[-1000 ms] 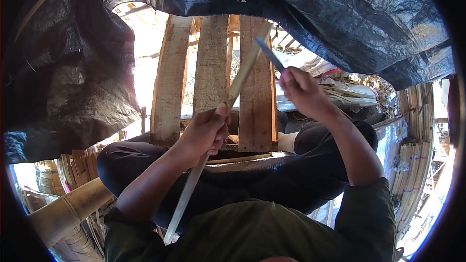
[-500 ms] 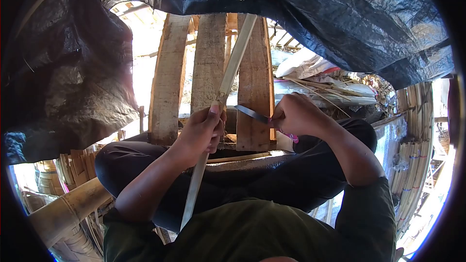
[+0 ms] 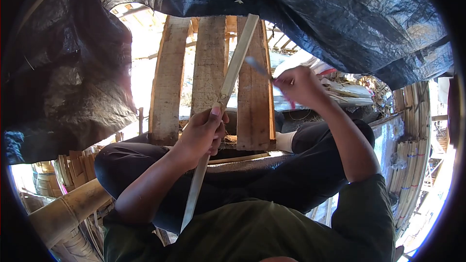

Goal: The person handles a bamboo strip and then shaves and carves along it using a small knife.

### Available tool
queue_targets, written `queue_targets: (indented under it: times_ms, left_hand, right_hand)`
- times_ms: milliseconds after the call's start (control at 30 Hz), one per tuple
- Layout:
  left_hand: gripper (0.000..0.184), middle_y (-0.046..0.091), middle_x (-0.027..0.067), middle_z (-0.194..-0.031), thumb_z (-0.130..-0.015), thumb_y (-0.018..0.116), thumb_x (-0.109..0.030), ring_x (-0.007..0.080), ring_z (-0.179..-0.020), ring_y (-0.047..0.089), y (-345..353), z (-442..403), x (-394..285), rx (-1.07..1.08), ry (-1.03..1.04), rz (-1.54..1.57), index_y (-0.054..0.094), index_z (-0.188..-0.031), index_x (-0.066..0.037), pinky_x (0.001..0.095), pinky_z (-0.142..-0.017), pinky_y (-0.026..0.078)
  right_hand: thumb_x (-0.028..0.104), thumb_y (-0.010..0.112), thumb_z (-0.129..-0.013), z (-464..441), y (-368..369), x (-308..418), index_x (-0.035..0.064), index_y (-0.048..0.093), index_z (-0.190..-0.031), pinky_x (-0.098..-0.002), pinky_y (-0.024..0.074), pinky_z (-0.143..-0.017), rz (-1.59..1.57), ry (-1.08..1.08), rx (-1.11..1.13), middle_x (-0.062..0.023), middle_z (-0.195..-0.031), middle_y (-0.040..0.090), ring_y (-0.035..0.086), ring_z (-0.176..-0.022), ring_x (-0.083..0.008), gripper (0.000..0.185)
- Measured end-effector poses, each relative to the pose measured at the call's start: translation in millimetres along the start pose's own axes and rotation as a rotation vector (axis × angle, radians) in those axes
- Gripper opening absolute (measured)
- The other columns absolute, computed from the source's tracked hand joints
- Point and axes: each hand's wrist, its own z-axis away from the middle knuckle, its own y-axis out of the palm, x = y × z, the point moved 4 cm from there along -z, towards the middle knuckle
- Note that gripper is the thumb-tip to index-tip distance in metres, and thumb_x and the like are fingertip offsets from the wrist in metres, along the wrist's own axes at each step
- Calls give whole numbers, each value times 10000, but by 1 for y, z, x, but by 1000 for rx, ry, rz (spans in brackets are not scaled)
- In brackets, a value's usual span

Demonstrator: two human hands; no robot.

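gripping the pale strip near the middle of the frame, my left hand is closed firmly round it, the thumb lying along its face just below a rough, darker joint. the strip slants from the upper middle of the frame, over the planks, down to the lower middle by my shirt.

my right hand, right of the middle, is curled shut on the knife, and something pink hangs below the fist. the blade is blurred and points to the upper left, its tip just beside the strip in this view; i see a small gap between them.

half a second ago this fist was lower, with the blade near the joint; now it has risen and the blade crosses the right-hand plank higher up. a second ago the knife stood higher still, its tip overlapping the strip near the top. the strip has swung a little too: its upper end lies further left than a second ago, its lower end further right. my left hand has hardly moved, and the dark tarp at upper right looks much the same.
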Motion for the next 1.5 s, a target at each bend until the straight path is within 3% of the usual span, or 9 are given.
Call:
queue_targets:
  times_ms: [200,333,467,667,800,967,1233,1300,1500]
  left_hand:
    - [451,349,-49,-665,-1022,399,-525,42,-486,283,-3,2,1,2,20,-4,498,-1024,-85,219,-440,282]
    - [447,349,-49,-667,-1026,389,-522,41,-486,284,-3,4,1,-1,19,-15,493,-1022,-87,217,-441,286]
    - [437,344,-49,-667,-1031,378,-516,45,-488,275,-1,7,-2,8,37,-21,485,-1017,-93,221,-443,282]
    - [432,334,-49,-655,-1035,371,-511,50,-491,262,0,5,0,17,28,-31,481,-1018,-93,225,-448,278]
    - [446,328,-46,-633,-1031,370,-522,58,-486,262,0,1,4,42,10,-25,476,-1004,-90,233,-448,275]
    - [458,319,-51,-619,-1026,367,-542,59,-474,248,7,-10,16,83,-86,-15,471,-945,-103,237,-443,259]
    - [436,259,-96,-596,-1032,340,-547,44,-472,207,24,-4,22,189,-367,-21,472,-896,-154,229,-430,194]
    - [418,252,-93,-605,-1042,329,-527,45,-477,198,26,-3,29,216,-454,122,474,-898,-162,231,-434,185]
    - [371,244,-90,-621,-1057,333,-476,52,-493,190,27,-4,25,185,-397,244,469,-901,-168,231,-439,171]
  right_hand:
    - [241,730,-845,5,30,1,37,763,-831,-396,559,-669,122,-197,147,-140,-715,703,714,-689,-261,207]
    - [240,675,-860,-23,-16,-27,67,748,-871,-425,562,-709,526,155,-272,-162,-769,711,714,-753,-307,188]
    - [251,697,-870,-23,-18,-26,52,729,-867,-423,554,-655,249,-78,-410,-142,-748,709,712,-684,-268,202]
    - [210,719,-867,-3,9,12,33,753,-896,-369,543,-647,94,-190,127,-129,-738,716,697,-622,-213,182]
    - [216,658,-870,-12,-16,-15,16,706,-763,-434,553,-676,556,22,-270,-204,-780,695,699,-710,-361,231]
    - [117,563,-942,-7,-35,-18,-3,582,-908,-430,514,-571,261,-208,-687,-217,-675,644,683,-642,-360,126]
    - [92,544,-968,37,7,41,-2,547,-962,-403,476,-506,-13,-412,-401,-176,-623,608,668,-584,-322,95]
    - [102,542,-965,40,27,41,0,534,-982,-432,477,-486,-4,-699,-335,-182,-631,614,649,-574,-361,104]
    - [122,537,-964,56,58,42,-1,500,-940,-446,487,-498,116,-556,-147,-180,-638,603,634,-565,-361,131]
